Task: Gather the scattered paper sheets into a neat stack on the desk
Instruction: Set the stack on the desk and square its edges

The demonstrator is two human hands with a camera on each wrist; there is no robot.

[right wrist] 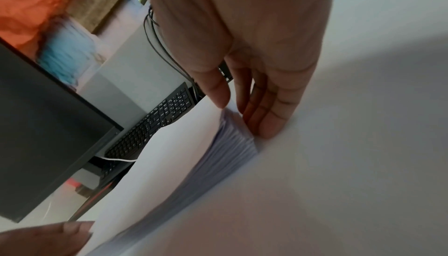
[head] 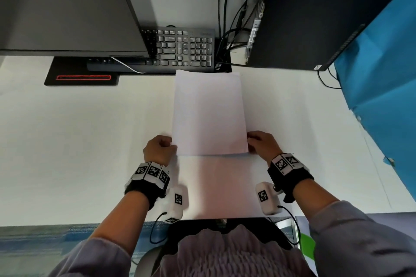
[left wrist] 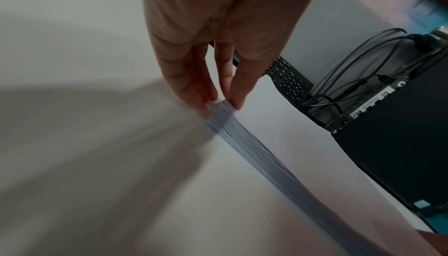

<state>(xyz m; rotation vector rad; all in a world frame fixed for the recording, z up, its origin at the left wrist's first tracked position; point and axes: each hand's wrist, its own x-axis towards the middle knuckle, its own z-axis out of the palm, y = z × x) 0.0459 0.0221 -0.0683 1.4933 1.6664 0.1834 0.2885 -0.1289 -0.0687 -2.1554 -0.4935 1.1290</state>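
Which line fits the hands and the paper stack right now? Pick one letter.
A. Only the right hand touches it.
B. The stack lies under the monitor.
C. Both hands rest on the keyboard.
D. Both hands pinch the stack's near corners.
D: the left hand and right hand each pinch a near corner of the paper stack.

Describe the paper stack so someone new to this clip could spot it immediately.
On the white desk, look just in front of the black keyboard. The paper stack lies there, its near corners pinched by the left hand and right hand. It is the only white, thick, multi-sheet block.
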